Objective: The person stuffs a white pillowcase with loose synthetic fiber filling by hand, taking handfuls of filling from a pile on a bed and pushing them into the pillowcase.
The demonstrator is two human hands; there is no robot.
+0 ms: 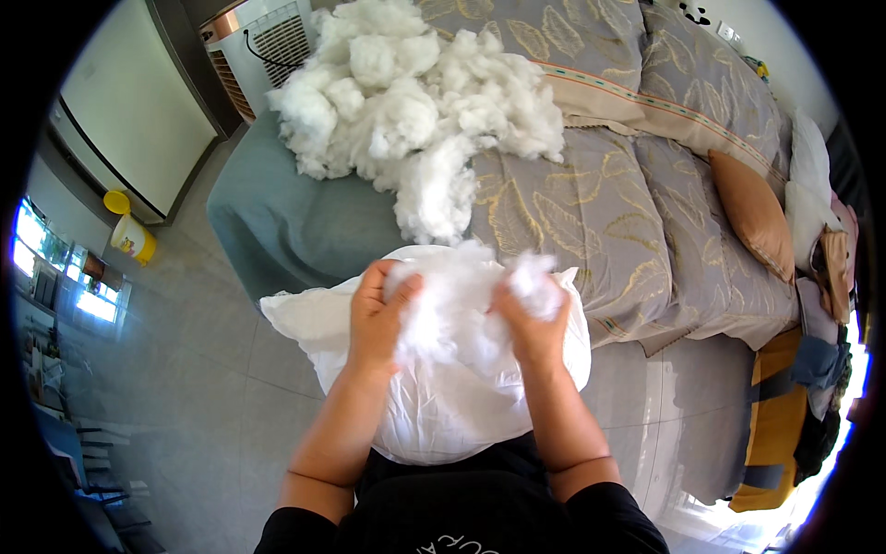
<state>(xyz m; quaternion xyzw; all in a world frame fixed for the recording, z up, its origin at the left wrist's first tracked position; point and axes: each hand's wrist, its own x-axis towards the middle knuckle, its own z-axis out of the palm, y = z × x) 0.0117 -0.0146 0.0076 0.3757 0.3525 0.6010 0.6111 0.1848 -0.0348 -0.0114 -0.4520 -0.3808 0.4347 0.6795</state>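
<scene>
Between my two hands stretches a loose tuft of white fibre stuffing (448, 309), thin and wispy in the middle. My left hand (380, 314) is closed on its left side, thumb pressed along the fibre. On the other side my right hand (531, 319) grips a smaller clump that sticks up past the fingers. Under both hands a white fabric cushion cover (443, 406) lies across my lap, one corner pointing out to the left. Its opening cannot be made out behind the fibre. Ahead, a big heap of the same white stuffing (397, 102) rests on the bed.
The bed has a grey leaf-patterned cover (572, 212) and a blue-green cloth (295, 203) at its left corner. A brown cushion (752, 212) and piled clothes (821, 342) are at the right. An air cooler (268, 46) and a yellow-and-white bin (134, 240) stand at the left.
</scene>
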